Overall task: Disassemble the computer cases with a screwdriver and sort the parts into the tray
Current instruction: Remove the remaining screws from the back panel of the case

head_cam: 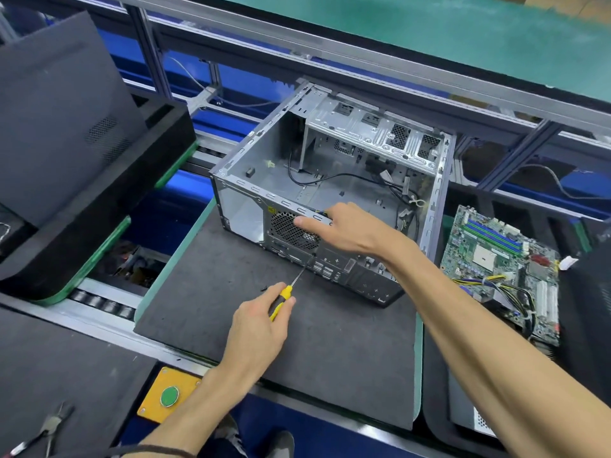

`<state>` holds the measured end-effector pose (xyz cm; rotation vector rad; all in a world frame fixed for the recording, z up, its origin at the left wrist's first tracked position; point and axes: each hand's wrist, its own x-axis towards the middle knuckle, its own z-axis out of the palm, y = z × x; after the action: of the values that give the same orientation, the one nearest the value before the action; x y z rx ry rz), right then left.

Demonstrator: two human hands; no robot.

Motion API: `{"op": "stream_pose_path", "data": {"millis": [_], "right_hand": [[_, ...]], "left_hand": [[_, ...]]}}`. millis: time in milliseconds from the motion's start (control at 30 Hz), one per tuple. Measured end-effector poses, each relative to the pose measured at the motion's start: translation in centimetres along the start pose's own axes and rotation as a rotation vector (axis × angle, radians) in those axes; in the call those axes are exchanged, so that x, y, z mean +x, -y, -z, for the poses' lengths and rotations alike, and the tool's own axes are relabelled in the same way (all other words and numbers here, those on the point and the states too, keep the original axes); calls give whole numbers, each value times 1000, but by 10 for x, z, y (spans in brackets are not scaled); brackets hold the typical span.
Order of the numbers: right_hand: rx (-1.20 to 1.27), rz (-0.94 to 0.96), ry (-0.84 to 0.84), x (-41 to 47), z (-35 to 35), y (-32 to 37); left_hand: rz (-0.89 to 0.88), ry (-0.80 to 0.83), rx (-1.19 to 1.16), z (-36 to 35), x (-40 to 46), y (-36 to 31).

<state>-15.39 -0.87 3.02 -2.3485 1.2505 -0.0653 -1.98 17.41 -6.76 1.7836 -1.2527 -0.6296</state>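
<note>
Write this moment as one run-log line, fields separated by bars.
left hand grips screwdriver | tip at computer case rear | right hand steadies top edge | motherboard out, lying right

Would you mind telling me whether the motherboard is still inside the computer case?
Out. The motherboard lies in a tray to the right of the computer case, whose open interior shows bare metal and loose cables.

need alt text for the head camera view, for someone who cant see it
A person's left hand holds a yellow-and-black screwdriver with its tip at the rear panel of an open, mostly stripped computer case, while the right hand rests on the case's top rear edge. The case sits on a dark mat; a removed motherboard lies to its right.
</note>
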Motion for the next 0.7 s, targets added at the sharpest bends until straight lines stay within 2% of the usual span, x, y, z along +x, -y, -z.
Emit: {"op": "stream_pose_path", "data": {"millis": [100,233,300,333,367,433,567,633,700], "right_hand": [[-2,0,-2,0,1,0],[-8,-3,22,1,0,-2],[-2,3,19,2,0,-1],[1,4,15,1,0,-1],[1,3,13,1,1,0],[15,-10,6,0,2,1],[-22,-20,-8,-1,2,3],[-39,-30,-10,-2,2,3],[-47,-39,-9,-2,2,4]], "left_hand": [[297,129,-453,-4,6,1],[919,402,-1350,-4,5,-11],[1087,484,-1754,-8,-1,-15],[1115,501,-1849,-9,-3,-16],[1116,505,-1863,-9,-3,-17],[1056,482,-1682,-1,1,-17],[775,363,-1106,4,5,-13],[639,233,-852,0,2,-10],[396,91,-495,-1,-2,-8]]}}
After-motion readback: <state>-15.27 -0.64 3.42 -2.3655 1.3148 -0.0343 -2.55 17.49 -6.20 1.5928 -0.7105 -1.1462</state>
